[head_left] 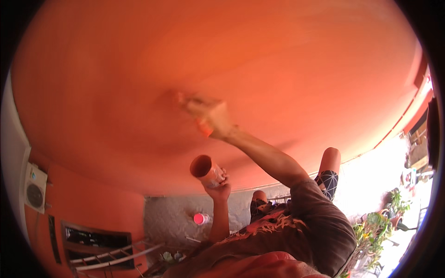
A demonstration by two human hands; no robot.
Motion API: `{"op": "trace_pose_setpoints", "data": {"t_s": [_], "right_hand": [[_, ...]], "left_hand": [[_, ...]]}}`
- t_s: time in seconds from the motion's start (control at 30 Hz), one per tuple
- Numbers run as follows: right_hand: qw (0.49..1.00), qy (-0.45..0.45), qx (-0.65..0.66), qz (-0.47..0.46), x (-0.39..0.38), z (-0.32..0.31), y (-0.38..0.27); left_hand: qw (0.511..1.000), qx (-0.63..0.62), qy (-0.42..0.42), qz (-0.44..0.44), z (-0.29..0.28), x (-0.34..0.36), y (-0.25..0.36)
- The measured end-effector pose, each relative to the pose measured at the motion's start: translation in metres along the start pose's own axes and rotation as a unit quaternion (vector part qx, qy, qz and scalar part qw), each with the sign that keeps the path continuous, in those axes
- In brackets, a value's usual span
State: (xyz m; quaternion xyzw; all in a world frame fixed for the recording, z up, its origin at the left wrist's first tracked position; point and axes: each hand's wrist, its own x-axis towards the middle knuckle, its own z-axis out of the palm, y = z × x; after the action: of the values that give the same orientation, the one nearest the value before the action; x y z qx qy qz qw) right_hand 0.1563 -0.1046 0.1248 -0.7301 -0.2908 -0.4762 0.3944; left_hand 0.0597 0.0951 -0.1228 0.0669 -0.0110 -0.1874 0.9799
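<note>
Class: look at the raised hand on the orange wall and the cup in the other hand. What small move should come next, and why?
Probably carry the stroke on sideways: the right hand is blurred against the orange wall, while the left hand holds the cup below.

Right hand (211, 116) up on wall (278, 60), cup (207, 170) in left hand (220, 187) below it, can (200, 218) on floor (171, 222) beneath.

One head-worn fisheye view only, so no second view shares the scene. It sits close to the orange wall (222, 60), which fills the upper frame and bends toward the rim. It faces the wall and looks steeply down the person's body to the grey floor (171, 217). The hands appear near the frame centre.
</note>
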Motion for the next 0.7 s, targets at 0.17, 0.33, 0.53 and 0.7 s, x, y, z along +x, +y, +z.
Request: {"op": "trace_pose_setpoints", "data": {"t_s": [0.17, 0.33, 0.53, 0.7], "right_hand": [[0.924, 0.364, -0.086, 0.075, -0.029, -0.183, 0.148], [0.828, 0.531, -0.178, 0.030, 0.006, -0.295, 0.078], [0.892, 0.307, -0.328, 0.047, -0.014, -0.176, 0.087], [0.997, 0.071, -0.017, -0.040, 0.028, -0.102, -0.040]], "left_hand": [[0.997, -0.013, -0.044, -0.064, 0.007, 0.003, 0.003], [0.995, -0.021, -0.042, -0.083, 0.007, -0.004, 0.003], [0.992, -0.023, -0.061, -0.111, 0.032, 0.003, -0.012], [0.992, -0.025, -0.060, -0.104, 0.033, -0.001, -0.005]]}}
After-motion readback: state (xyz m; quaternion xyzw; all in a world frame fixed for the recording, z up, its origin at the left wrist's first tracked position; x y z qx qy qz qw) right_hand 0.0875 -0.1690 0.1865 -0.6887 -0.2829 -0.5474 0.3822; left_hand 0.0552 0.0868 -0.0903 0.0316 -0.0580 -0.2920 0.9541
